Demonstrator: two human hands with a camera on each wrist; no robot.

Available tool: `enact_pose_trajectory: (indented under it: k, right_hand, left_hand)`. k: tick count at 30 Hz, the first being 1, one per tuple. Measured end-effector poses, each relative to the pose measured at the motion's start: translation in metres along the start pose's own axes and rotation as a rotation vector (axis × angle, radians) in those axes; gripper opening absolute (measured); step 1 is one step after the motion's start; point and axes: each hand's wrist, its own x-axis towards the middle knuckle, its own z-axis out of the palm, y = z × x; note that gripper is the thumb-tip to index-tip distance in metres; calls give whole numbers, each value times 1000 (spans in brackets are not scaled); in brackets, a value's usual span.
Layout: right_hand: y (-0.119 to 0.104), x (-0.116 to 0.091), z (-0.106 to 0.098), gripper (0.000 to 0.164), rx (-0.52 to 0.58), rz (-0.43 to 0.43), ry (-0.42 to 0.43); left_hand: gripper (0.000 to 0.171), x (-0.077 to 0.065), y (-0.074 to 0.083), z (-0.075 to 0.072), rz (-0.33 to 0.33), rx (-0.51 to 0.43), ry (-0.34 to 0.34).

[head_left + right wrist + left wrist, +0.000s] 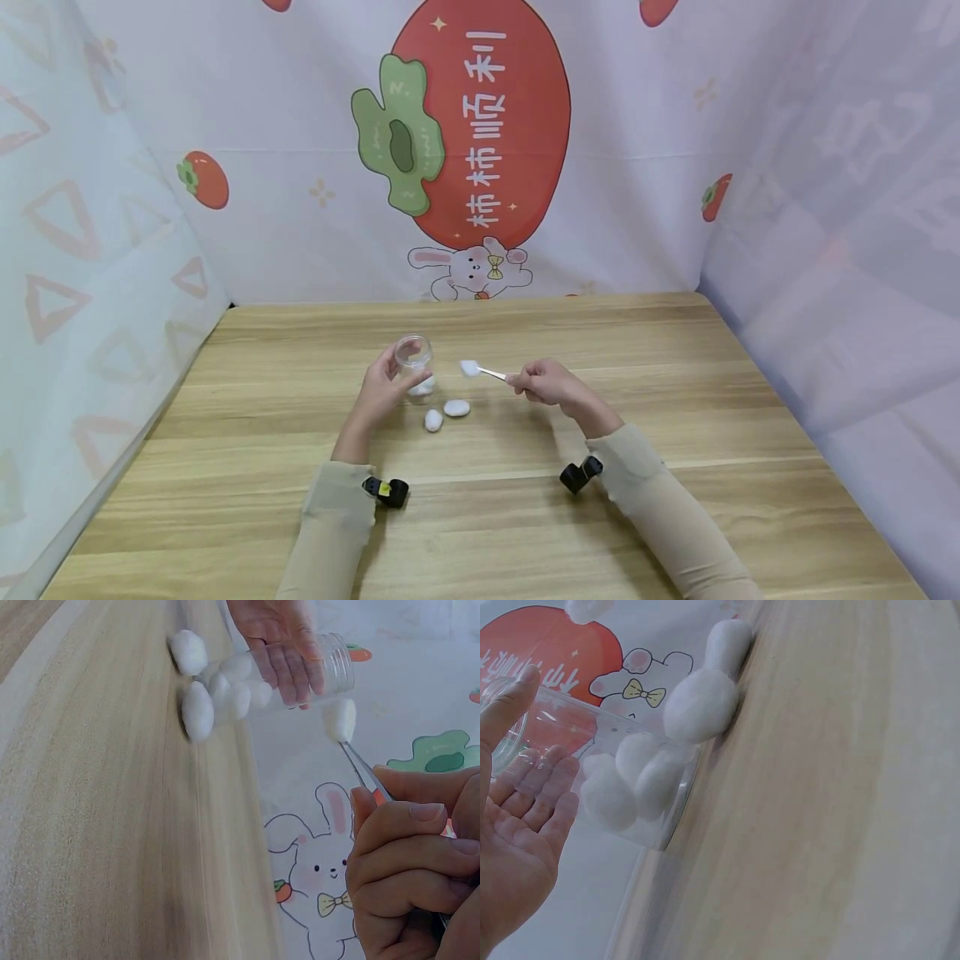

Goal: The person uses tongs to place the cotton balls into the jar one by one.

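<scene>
My left hand (377,393) holds an upright clear jar (413,353) near its open mouth, thumb on one side and fingers on the other. Several white cotton balls (609,801) lie in the bottom of the jar. In my right hand (550,383) I grip metal tweezers (363,768), and their tips pinch a cotton ball (341,720). In the head view this ball is just right of the jar, raised above the table. Two loose cotton balls (457,408) (433,420) sit on the wood in front of the jar.
The wooden tabletop (480,533) reaches back to a white printed cloth (300,250) with a large red persimmon and a rabbit. Pale cloth sides (847,275) rise at left and right. Each sleeve carries a black wrist camera (393,493).
</scene>
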Motion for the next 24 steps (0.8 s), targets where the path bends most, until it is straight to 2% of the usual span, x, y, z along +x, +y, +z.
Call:
enact_pose_trajectory:
  k: [10,24]
  right_hand:
    - [-7,1,-2,29,9,-11,-7]
    - [-24,4,-3,26,75,-73,-27]
  left_hand:
    - [63,0,-1,0,-15,6,-6]
    - [62,1,-1,0,-7,0,-2]
